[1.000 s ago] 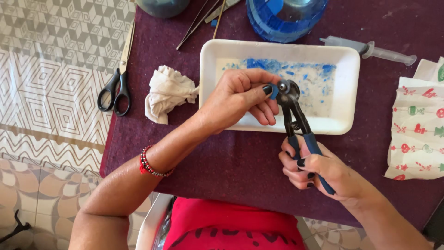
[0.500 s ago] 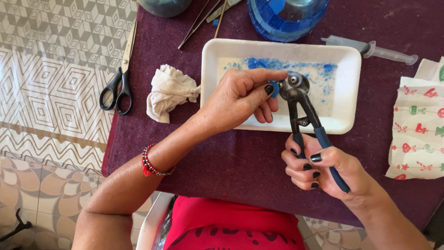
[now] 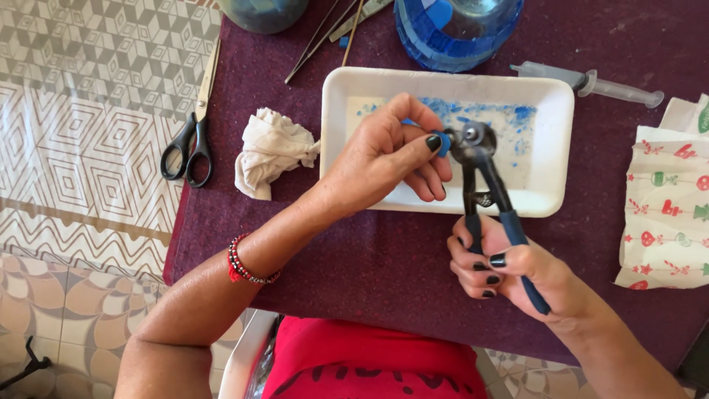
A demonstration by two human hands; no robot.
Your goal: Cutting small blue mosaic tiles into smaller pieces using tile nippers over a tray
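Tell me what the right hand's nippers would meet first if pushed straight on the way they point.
The nippers in the right hand point up-left; their wheeled head already meets the small blue piece pinched by the left hand, above the white tray. Depth is uncertain.

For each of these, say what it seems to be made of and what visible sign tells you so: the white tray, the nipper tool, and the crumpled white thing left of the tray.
White tray: probably foam, matte with thick rounded rims, stained blue inside.
Nipper tool: dark, dull metal head and arms; blue handles look rubber- or plastic-coated.
Crumpled rag: soft cloth or tissue, shown by limp folds; which one is unclear.
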